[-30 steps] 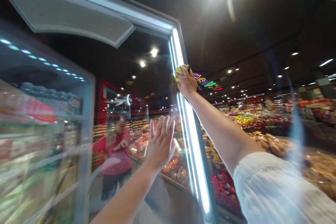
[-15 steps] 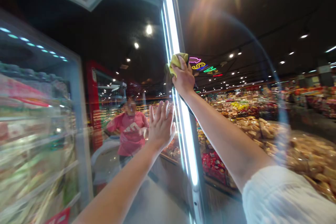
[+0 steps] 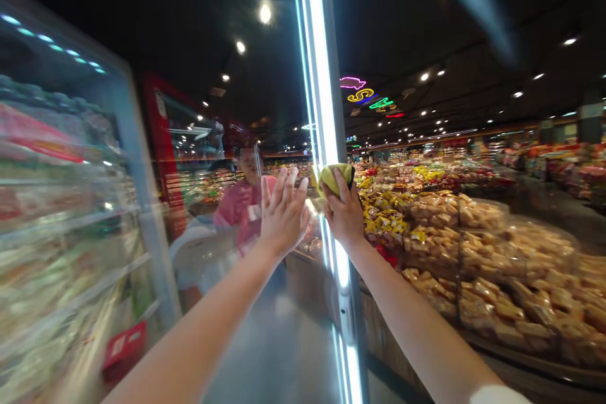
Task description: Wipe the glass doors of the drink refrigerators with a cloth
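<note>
A lit glass door stands open in front of me, with a bright light strip [image 3: 321, 76] along its edge frame. My right hand [image 3: 344, 211] presses a folded yellow cloth [image 3: 331, 180] against that frame, fingers bent over the cloth. Just to its left, my left hand [image 3: 283, 211] lies with fingers stretched on the glass pane [image 3: 265, 101], holding nothing. The cloth covers part of the light strip.
Stocked fridge shelves [image 3: 71, 202] stand at the left, blurred. A person in a pink shirt [image 3: 237, 208] appears in the glass. Bins of packaged snacks [image 3: 497, 252] fill the right side. A red tag [image 3: 125, 350] hangs at lower left.
My right hand has slid the yellow cloth down along the door frame, to about the height of my left hand. My left hand stays spread on the glass. The view has tilted down somewhat.
</note>
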A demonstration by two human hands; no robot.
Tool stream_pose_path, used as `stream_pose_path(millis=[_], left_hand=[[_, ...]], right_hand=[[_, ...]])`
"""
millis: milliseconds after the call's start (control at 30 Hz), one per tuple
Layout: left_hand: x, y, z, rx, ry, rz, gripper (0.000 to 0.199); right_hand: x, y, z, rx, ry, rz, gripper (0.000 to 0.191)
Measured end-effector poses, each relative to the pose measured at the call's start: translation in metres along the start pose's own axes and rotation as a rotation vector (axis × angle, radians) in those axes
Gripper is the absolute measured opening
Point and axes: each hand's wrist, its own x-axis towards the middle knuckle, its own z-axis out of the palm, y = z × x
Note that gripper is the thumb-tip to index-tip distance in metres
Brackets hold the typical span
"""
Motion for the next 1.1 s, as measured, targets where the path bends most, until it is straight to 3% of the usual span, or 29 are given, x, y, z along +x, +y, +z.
stream_pose_path(millis=[100,200,267,433,500,567,633,733,800,867,1000,1100], left_hand=[[-0.011,0.0,-0.006,0.01,-0.028,-0.006,0.054],[-0.02,-0.003,-0.013,0.004,-0.048,-0.008,0.057],[-0.024,-0.006,-0.018,-0.01,-0.05,-0.017,0.059],[-0.026,-0.012,-0.024,0.004,-0.036,-0.031,0.056],[-0.028,-0.012,-0.026,0.024,-0.037,-0.029,0.055],[-0.033,-0.013,-0.028,0.051,-0.041,-0.035,0.055],[-0.044,-0.016,-0.032,0.085,-0.051,-0.045,0.056],[-0.067,-0.024,-0.046,0.13,-0.089,-0.058,0.058],[-0.086,-0.033,-0.057,0.158,-0.12,-0.065,0.061],[-0.105,-0.042,-0.069,0.194,-0.137,-0.068,0.063],[-0.132,-0.056,-0.083,0.267,-0.151,-0.092,0.062],[-0.149,-0.061,-0.089,0.295,-0.175,-0.124,0.063]], right_hand=[[-0.061,0.0,0.0,0.0,-0.033,-0.025,0.062],[-0.086,0.004,-0.002,0.007,-0.049,-0.084,0.057],[-0.069,0.006,-0.006,-0.008,-0.073,-0.091,0.052],[0.028,-0.005,-0.007,-0.083,-0.06,0.016,0.048],[0.038,-0.02,-0.002,-0.068,-0.077,0.005,0.051],[0.015,-0.038,0.005,0.018,-0.122,-0.042,0.054],[-0.036,-0.054,0.01,0.178,-0.167,-0.062,0.057],[-0.123,-0.066,0.013,0.339,-0.179,0.03,0.064],[-0.156,-0.07,0.016,0.381,-0.171,0.068,0.066],[-0.16,-0.077,0.022,0.391,-0.111,0.127,0.067],[-0.123,-0.113,0.034,0.323,0.042,0.206,0.063],[-0.124,-0.136,0.03,0.296,-0.054,0.065,0.056]])
